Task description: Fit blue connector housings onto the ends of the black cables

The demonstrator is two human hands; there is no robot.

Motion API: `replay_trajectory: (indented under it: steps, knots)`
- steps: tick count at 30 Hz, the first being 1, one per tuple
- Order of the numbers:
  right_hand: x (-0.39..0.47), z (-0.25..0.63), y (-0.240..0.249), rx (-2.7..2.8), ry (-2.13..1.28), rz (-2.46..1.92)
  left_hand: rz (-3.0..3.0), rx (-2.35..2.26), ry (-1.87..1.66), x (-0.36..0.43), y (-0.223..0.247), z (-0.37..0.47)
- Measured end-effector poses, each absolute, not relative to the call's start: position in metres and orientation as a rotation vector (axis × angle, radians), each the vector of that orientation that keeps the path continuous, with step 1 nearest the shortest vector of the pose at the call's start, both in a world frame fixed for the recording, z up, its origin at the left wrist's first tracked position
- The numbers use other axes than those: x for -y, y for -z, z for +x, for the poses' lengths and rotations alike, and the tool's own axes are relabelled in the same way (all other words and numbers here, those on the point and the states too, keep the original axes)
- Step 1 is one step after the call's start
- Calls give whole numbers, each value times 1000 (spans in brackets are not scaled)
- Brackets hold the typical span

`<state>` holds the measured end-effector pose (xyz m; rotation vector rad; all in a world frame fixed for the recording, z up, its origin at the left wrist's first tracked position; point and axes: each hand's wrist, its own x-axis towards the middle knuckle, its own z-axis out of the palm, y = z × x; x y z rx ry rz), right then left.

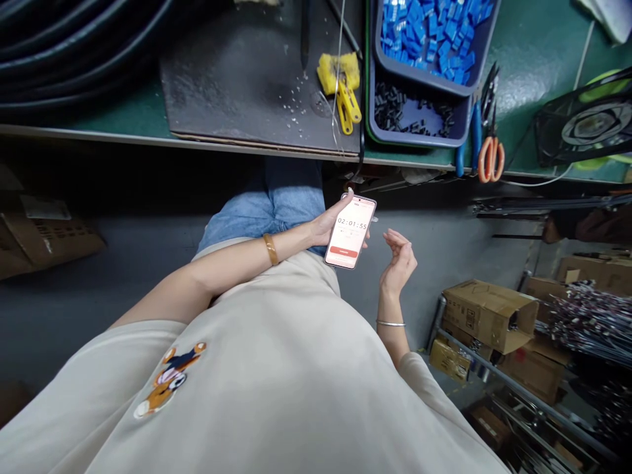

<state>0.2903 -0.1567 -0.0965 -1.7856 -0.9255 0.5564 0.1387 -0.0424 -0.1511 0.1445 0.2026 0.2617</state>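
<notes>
A smartphone (349, 234) rests in my left hand (323, 227), screen facing up, with the thumb along its upper left edge and fingertips showing at its right edge. The lit screen reads 02:01:55 above a red button. To the right of the phone, apart from it, my right hand (399, 263) is raised with loosely bent fingers and nothing visible in it. Both hands are in front of my body, below the workbench edge.
On the green workbench (523, 39) lie a dark board (247, 85), a yellow-handled tool with a yellow sponge-like piece (347, 99), bins of blue (476, 46) and black parts (457, 131), orange-handled scissors (490, 158) and a fan (592, 122). Cardboard boxes (486, 313) stand on a rack at right.
</notes>
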Motion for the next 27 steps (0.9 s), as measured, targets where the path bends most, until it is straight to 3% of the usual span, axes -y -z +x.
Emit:
replay_trajectory:
  steps: [27]
  knots:
    - [151,282,100,781,-719,-1803,233,-389,-251,50,156,141]
